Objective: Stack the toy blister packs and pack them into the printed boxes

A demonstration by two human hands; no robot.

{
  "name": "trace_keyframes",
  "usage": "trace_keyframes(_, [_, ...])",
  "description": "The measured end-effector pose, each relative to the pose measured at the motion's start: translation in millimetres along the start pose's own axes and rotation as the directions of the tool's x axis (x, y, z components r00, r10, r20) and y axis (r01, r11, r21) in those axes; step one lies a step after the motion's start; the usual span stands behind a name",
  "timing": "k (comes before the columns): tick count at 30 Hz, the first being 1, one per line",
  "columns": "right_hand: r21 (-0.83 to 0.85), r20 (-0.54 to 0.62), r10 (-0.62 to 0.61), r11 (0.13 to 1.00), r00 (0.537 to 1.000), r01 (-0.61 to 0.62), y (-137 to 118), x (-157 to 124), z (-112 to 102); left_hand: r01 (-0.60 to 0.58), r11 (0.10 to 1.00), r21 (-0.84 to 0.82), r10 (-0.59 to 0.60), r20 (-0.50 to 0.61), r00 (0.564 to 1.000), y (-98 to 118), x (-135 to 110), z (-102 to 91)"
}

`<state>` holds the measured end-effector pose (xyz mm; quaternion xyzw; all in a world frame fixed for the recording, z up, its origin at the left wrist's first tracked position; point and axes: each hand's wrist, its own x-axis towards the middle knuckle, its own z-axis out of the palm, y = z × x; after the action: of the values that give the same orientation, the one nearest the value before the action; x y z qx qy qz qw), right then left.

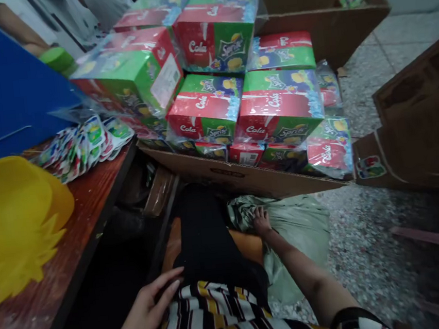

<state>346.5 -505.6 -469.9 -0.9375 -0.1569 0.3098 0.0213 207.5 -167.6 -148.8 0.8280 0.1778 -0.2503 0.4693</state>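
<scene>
My right hand [262,221] reaches down beside my leg to a pale green plastic sack [295,229] on the floor. Its fingers are bent into the bunched top of the sack. My left hand [155,305] lies by my lap at the edge of my striped shirt, fingers stretched out and holding nothing. In front of my knees stands a cardboard carton [220,172] piled with plastic-wrapped red and green boxes [202,106] printed "Cola" and "Sprite". The inside of the sack is hidden.
On the left, a reddish wooden table [87,208] bears a yellow plastic container [21,204], a blue bin [10,91] and a heap of small printed packets [89,146]. Open cartons [308,37] stand behind and at right. Another person's arm [15,26] shows at top left.
</scene>
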Motion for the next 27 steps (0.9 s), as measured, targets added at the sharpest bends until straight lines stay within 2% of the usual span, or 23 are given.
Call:
trace_keyframes(4, [-0.093,0.031,0.107,0.990,0.994,-0.104,0,-17,-8,0.038,0.999,-0.038,-0.039,-0.018,0.999,-5,-19,-6.0])
trace_keyframes(8, [-0.154,0.007,0.122,0.981,0.993,-0.119,1,-23,-8,0.053,0.995,-0.088,-0.057,-0.044,0.997,-19,-31,-15.4])
trace_keyframes(13, [-0.121,-0.011,0.151,0.981,0.989,-0.151,2,-33,-7,0.080,0.983,-0.163,-0.093,-0.072,0.993,-29,-42,-20.4])
trace_keyframes(20, [-0.066,0.004,0.201,0.978,0.980,-0.200,18,-41,-10,0.044,0.984,-0.175,-0.060,-0.085,0.995,-42,-39,-22.0])
trace_keyframes(27, [0.007,-0.054,0.270,0.963,0.961,-0.270,30,-61,-18,-0.007,0.981,-0.191,-0.008,-0.075,0.997,-53,-34,-21.1])
